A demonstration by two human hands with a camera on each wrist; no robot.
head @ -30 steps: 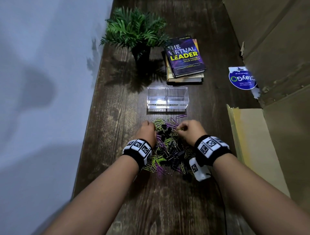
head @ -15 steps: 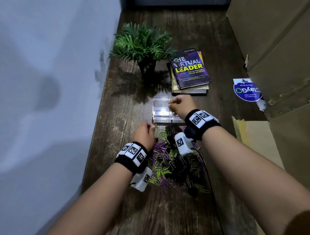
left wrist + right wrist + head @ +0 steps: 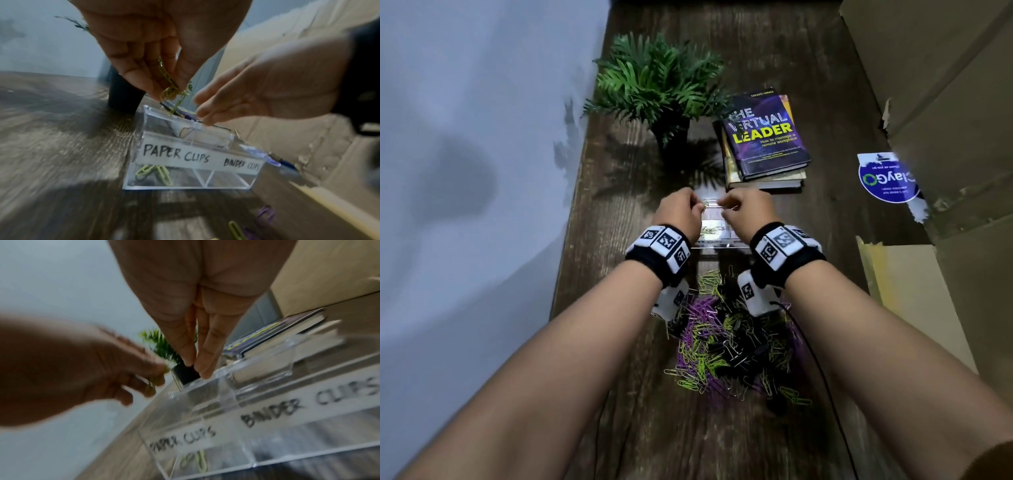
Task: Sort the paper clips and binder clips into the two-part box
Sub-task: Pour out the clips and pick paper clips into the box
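Note:
A clear two-part box (image 3: 226, 183) labelled PAPER CLIPS on the left and BINDER CLIPS on the right stands on the dark wooden table (image 3: 616, 260). My left hand (image 3: 170, 93) pinches a few yellow-green paper clips (image 3: 167, 78) above the left part, where a few yellow-green clips (image 3: 154, 172) lie. My right hand (image 3: 196, 368) hovers over the box's (image 3: 267, 410) middle with straight fingers and nothing seen between them. In the head view both hands (image 3: 698, 205) (image 3: 722, 209) hide most of the box (image 3: 717, 242). The mixed pile of clips (image 3: 726, 346) lies under my wrists.
A potted plant (image 3: 654, 82) and a stack of books (image 3: 767, 137) stand just behind the box. Cardboard (image 3: 945, 102) lines the right side, with a blue sticker (image 3: 887, 178) on it. A pale wall runs along the table's left edge.
Both hands left the pile and moved forward over the box, the right first, then the left carrying paper clips. The right hand's fingers have straightened.

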